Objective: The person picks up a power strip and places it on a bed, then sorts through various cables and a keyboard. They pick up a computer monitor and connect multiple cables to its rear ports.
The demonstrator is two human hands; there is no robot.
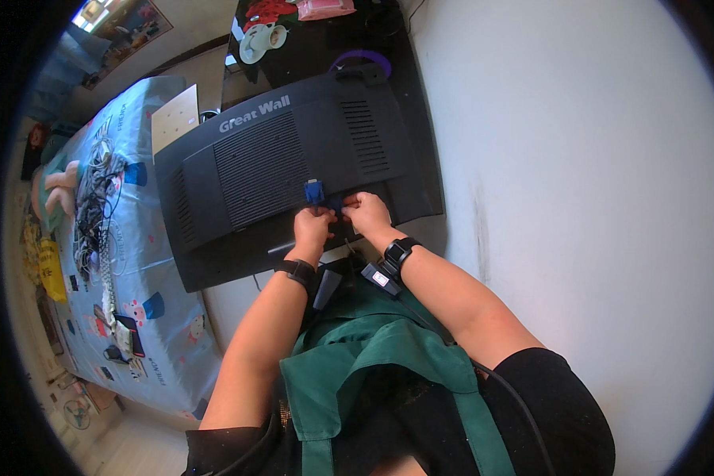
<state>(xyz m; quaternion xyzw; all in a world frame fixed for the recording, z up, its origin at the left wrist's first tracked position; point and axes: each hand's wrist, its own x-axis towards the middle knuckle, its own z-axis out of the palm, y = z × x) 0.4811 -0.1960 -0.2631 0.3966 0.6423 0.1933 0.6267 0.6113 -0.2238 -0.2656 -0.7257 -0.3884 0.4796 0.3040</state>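
Observation:
A black monitor point(262, 163) lies with its vented back facing up. My left hand point(312, 230) is closed in a pinch near its lower middle, just below a blue VGA plug point(314, 191). The plug sticks up out of those fingers, metal end pointing away from me. Close beside it, my right hand point(368, 214) is closed, thumb and fingertips together over a small dark piece by the monitor's connector area. What that piece is cannot be made out. The tips of both hands almost meet.
The monitor rests on a glossy black table point(293, 67) beside a white wall point(563, 182). At its far end are a white cup point(273, 36), a pink packet point(325, 8) and a purple ring-shaped thing point(379, 60). On the left, a blue patterned bed point(178, 349) holds tangled cables point(95, 190).

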